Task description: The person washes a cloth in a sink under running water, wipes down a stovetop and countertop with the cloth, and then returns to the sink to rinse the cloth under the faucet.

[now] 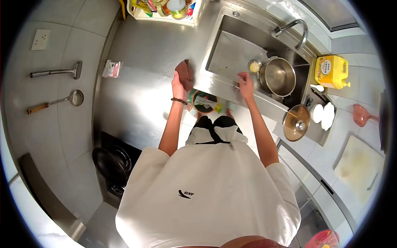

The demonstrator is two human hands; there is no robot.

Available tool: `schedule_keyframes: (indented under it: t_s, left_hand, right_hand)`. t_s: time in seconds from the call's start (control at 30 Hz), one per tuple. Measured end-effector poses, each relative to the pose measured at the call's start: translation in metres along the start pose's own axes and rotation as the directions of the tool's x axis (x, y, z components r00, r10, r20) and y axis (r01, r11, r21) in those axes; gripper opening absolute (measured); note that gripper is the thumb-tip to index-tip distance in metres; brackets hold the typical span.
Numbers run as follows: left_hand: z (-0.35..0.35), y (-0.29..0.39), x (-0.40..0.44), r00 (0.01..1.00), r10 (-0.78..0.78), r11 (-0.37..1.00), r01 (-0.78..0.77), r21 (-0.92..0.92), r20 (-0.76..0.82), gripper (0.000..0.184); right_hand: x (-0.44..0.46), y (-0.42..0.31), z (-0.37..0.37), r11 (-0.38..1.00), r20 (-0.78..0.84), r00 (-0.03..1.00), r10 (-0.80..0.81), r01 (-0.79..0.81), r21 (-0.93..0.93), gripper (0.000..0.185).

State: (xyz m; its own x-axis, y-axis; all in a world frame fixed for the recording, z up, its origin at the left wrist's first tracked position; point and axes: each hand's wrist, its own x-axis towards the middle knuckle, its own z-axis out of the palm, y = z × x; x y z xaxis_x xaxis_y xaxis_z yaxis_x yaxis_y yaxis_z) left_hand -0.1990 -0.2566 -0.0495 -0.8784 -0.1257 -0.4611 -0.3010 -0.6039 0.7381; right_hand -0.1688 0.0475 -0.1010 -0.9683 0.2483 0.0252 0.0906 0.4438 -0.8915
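Note:
My left hand (pixel 178 87) is closed around a folded brown cloth (pixel 185 75) above the front edge of the steel counter. Over the sink's front rim hangs my right hand (pixel 246 85), its fingers bent and partly smeared by motion. Whether anything is between them I cannot make out. Beside that hand, in the sink (pixel 235 53), are a small strainer (pixel 254 66) with pale yellow bits in it and a steel pot (pixel 280 76). A bin (pixel 204 102) with waste in it stands on the floor below, between my hands.
A curved faucet (pixel 305 31) rises behind the sink. On the right are a yellow jug (pixel 331 72), a glass lid (pixel 296 122) and white bowls (pixel 322 113). A black wok (pixel 109 166) sits on the stove at left. A basket (pixel 165 17) of jars occupies the counter's back.

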Motion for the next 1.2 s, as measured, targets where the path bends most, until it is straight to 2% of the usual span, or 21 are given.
schedule_keyframes:
  t_s: [0.07,0.17,0.27,0.33,0.4,0.53,0.6,0.67,0.73,0.8,0.83,0.87,0.9,0.93,0.97,1.0,1.03,1.07,1.13,1.17,1.2]
  left_hand:
    - [0.040,-0.012,-0.011,0.978,-0.094,0.957,0.140,-0.256,0.184,0.054]
    - [0.088,-0.046,-0.013,0.902,-0.159,0.888,0.309,-0.341,0.402,0.054]
    - [0.148,-0.070,-0.030,0.842,-0.248,0.771,0.471,-0.429,0.479,0.053]
    - [0.177,-0.096,-0.027,0.743,-0.104,0.681,0.537,-0.497,0.661,0.052]
    - [0.207,-0.111,-0.032,0.866,-0.311,0.769,0.472,-0.432,0.392,0.051]
    - [0.248,-0.138,-0.033,0.901,-0.361,0.811,0.431,-0.396,0.243,0.049]
    - [0.260,-0.145,-0.032,0.903,-0.334,0.795,0.425,-0.434,0.271,0.049]
    - [0.271,-0.155,-0.027,0.900,-0.311,0.777,0.426,-0.464,0.305,0.048]
    - [0.284,-0.166,-0.019,0.900,-0.369,0.796,0.435,-0.421,0.232,0.048]
    - [0.292,-0.193,-0.002,0.905,-0.366,0.780,0.425,-0.459,0.217,0.044]
    - [0.299,-0.203,0.004,0.909,-0.383,0.811,0.416,-0.411,0.164,0.044]
    - [0.304,-0.212,0.010,0.912,-0.395,0.838,0.408,-0.362,0.112,0.044]
    - [0.308,-0.223,0.017,0.919,-0.392,0.885,0.392,-0.253,0.052,0.045]
    - [0.317,-0.223,0.014,0.918,-0.393,0.883,0.393,-0.256,0.052,0.045]
    - [0.329,-0.218,0.009,0.911,-0.403,0.913,0.394,-0.110,-0.087,0.046]
    - [0.339,-0.217,0.007,0.896,-0.385,0.915,0.402,0.040,-0.223,0.047]
    - [0.326,-0.266,0.039,0.955,-0.241,0.942,0.272,0.195,-0.171,0.046]
    - [0.333,-0.270,0.039,0.955,-0.241,0.942,0.272,0.194,-0.172,0.046]
    - [0.349,-0.264,0.033,0.985,-0.074,0.952,0.117,0.281,-0.157,0.036]
    - [0.356,-0.260,0.033,0.981,-0.103,0.915,0.158,0.372,-0.163,0.035]
    - [0.361,-0.257,0.032,0.981,-0.106,0.915,0.161,0.369,-0.164,0.035]
  right_hand:
    - [0.015,0.006,-0.044,1.000,-0.049,0.999,0.023,-0.023,0.000,0.024]
    - [0.069,0.033,-0.098,0.998,-0.099,0.995,-0.010,0.004,-0.065,0.028]
    - [0.137,0.040,-0.141,0.990,-0.126,0.982,-0.139,0.134,-0.050,0.036]
    - [0.182,0.047,-0.157,0.976,-0.118,0.969,-0.215,0.215,-0.017,0.042]
    - [0.218,0.055,-0.168,0.979,-0.060,0.978,-0.201,0.199,-0.040,0.049]
    - [0.251,0.058,-0.176,0.995,0.063,0.993,-0.099,0.097,0.023,0.053]
    - [0.259,0.065,-0.177,0.958,0.087,0.960,-0.267,0.254,0.132,0.055]
    - [0.260,0.064,-0.179,0.958,0.118,0.956,-0.269,0.252,0.138,0.055]
    - [0.259,0.068,-0.182,0.959,0.139,0.954,-0.265,0.247,0.136,0.055]
    - [0.259,0.074,-0.178,0.832,0.264,0.813,-0.520,0.552,-0.061,0.054]
    - [0.247,0.054,-0.178,0.911,0.238,0.884,-0.403,0.412,0.012,0.046]
    - [0.235,0.044,-0.173,0.911,0.238,0.884,-0.403,0.413,0.009,0.046]
    - [0.225,0.036,-0.168,0.975,0.164,0.968,-0.189,0.165,0.149,0.041]
    - [0.220,0.034,-0.168,0.950,0.124,0.991,0.049,-0.085,0.300,0.037]
    - [0.216,0.064,-0.161,0.907,0.103,0.994,0.034,-0.074,0.414,0.026]
    - [0.210,0.085,-0.159,0.864,0.191,0.961,0.200,-0.265,0.428,0.025]
    - [0.205,0.099,-0.157,0.788,0.279,0.892,0.355,-0.446,0.425,0.024]
    - [0.197,0.113,-0.154,0.788,0.280,0.892,0.355,-0.447,0.424,0.024]
    - [0.178,0.129,-0.152,0.708,0.377,0.717,0.586,-0.680,0.191,0.028]
    - [0.170,0.121,-0.156,0.708,0.377,0.716,0.588,-0.680,0.188,0.028]
    - [0.163,0.112,-0.159,0.554,0.453,0.673,0.585,-0.740,0.382,0.033]
